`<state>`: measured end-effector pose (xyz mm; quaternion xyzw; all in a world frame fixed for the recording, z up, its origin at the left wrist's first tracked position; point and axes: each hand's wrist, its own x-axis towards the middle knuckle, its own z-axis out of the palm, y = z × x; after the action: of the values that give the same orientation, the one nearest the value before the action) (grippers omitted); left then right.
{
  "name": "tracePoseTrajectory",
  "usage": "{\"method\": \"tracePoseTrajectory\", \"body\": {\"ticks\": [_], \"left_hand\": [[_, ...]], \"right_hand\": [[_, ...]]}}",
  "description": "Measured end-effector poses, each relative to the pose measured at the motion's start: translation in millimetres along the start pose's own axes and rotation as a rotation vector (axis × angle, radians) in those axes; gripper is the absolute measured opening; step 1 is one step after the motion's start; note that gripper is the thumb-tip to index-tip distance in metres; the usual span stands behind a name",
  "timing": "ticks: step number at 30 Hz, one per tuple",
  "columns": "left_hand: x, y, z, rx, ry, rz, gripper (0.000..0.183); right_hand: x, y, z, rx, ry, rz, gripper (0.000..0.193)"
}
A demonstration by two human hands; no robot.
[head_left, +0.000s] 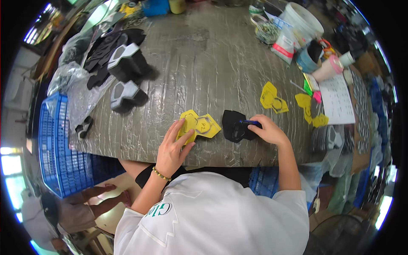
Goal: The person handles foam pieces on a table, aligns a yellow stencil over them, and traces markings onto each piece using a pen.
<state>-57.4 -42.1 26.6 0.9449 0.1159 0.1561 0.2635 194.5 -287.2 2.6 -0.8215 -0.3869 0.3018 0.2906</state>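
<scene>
A worker's left hand (172, 148) lies open, fingers spread to pin a yellow template (199, 126) flat on the table (204, 63). The right hand (267, 129) is closed around a blue pen (250, 122), its tip over a black cutout (235, 126) just beside the template. More yellow templates (272, 98) lie farther right.

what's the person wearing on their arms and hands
Both hands are bare, no gloves. The left hand has a bracelet of small gold-coloured beads at the wrist. The right hand wears nothing. Short white shirt sleeves leave the forearms uncovered.
</scene>
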Motion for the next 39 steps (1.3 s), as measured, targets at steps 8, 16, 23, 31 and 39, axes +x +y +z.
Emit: {"method": "tracePoseTrajectory", "body": {"ticks": [8,16,23,31,39], "left_hand": [[-2.7,-1.4,6.1,-0.057,0.026,-0.016,0.037],[-3.4,-12.3,14.0,-0.061,0.057,0.053,0.036],[-5.6,-10.2,13.3,-0.009,0.048,0.076,0.034],[-2.2,-14.4,12.0,-0.101,0.098,0.1,0.031],[5.3,-46.9,11.0,-0.981,0.34,-0.141,0.025]], "right_hand": [[26.9,-60.4,-6.5,-0.468,0.6,-0.344,0.052],[19.8,-76.9,60.0,-0.022,0.305,-0.402,0.049],[17.9,-111.2,90.4,-0.288,0.342,-0.186,0.052],[20.4,-137.9,93.0,-0.306,0.593,-0.23,0.031],[7.1,-147.3,82.1,0.602,0.401,-0.152,0.022]]}}
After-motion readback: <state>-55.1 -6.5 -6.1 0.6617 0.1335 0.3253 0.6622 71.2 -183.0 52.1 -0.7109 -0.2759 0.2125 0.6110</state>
